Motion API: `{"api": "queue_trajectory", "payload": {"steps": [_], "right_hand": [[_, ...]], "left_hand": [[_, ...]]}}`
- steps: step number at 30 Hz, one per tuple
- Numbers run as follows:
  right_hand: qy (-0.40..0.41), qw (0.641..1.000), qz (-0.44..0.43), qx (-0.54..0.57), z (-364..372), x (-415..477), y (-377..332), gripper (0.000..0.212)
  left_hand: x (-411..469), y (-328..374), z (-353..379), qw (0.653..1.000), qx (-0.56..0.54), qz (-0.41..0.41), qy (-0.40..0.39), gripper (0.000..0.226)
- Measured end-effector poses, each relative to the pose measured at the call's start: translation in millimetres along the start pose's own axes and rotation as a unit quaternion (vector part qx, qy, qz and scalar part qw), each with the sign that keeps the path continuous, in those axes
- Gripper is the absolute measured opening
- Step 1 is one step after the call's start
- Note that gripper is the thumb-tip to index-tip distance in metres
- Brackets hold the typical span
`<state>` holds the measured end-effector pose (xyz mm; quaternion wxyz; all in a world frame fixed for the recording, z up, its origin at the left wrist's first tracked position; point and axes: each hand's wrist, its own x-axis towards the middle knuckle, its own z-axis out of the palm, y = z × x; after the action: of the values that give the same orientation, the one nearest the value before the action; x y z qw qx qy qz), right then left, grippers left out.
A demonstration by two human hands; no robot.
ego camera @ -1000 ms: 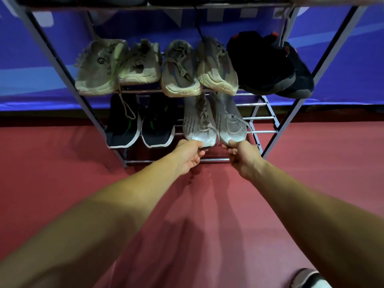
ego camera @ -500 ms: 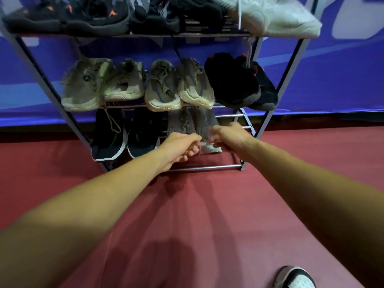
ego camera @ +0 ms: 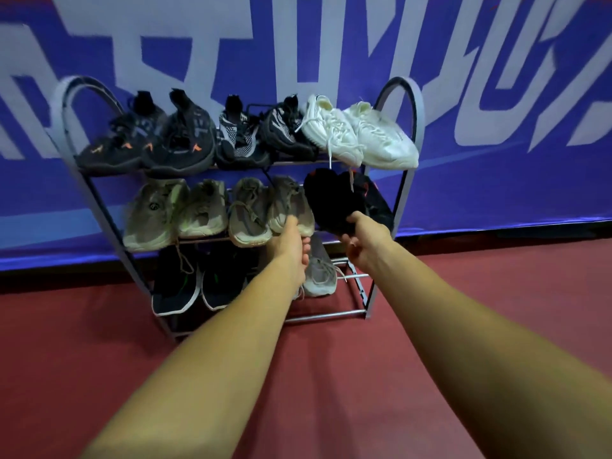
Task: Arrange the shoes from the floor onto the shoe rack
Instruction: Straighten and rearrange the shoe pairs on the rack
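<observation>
A grey metal shoe rack (ego camera: 402, 193) with three shelves stands against a blue banner. Dark sneakers and a white pair (ego camera: 364, 137) fill the top shelf. Beige sneakers (ego camera: 288, 207) and a black pair (ego camera: 328, 200) are on the middle shelf. On the bottom shelf are a dark pair (ego camera: 175, 286) and a grey pair (ego camera: 321, 276), partly hidden by my left arm. My left hand (ego camera: 291, 246) is in front of a beige shoe's toe and my right hand (ego camera: 364, 243) in front of a black shoe's toe. Both have loosely curled fingers and hold nothing I can see.
The rack stands on a red floor (ego camera: 480, 309) that stretches out to both sides and toward me. Behind it hangs the blue banner (ego camera: 496, 160) with large pale letters. The right end of the bottom shelf shows bare bars (ego camera: 354, 276).
Both hands have let go of the grey pair on the bottom shelf and risen to the middle shelf's height. The view has pulled back and up, so the whole rack shows.
</observation>
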<state>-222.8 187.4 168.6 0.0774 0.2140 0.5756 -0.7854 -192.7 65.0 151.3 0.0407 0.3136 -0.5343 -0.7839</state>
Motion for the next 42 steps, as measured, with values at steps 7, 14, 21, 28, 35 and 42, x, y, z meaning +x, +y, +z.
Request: {"api": "queue_trajectory", "payload": {"steps": [7,14,21,28,35,42], "right_hand": [[-0.117,0.988,0.046,0.086,-17,3,-20,0.019],[-0.147,0.977,0.059,0.141,-12,-2,-1,0.024],[-0.140,0.986,0.023,0.085,-17,2,1,0.029],[-0.157,0.983,0.019,0.090,-20,-3,-5,0.020],[-0.090,0.994,0.019,0.058,-18,10,10,0.036],[-0.039,0.999,0.015,0.003,-12,-2,12,0.030]], "left_hand": [[4,13,-12,0.996,-0.014,-0.024,-0.083,0.018],[8,14,-19,0.990,-0.019,-0.045,-0.129,0.014],[12,7,-20,0.989,0.040,-0.004,-0.141,0.014],[14,7,-24,0.984,-0.005,-0.023,-0.175,0.015],[7,3,-20,0.981,0.128,-0.034,-0.144,0.028],[3,1,-20,0.984,0.124,-0.034,-0.121,0.028]]}}
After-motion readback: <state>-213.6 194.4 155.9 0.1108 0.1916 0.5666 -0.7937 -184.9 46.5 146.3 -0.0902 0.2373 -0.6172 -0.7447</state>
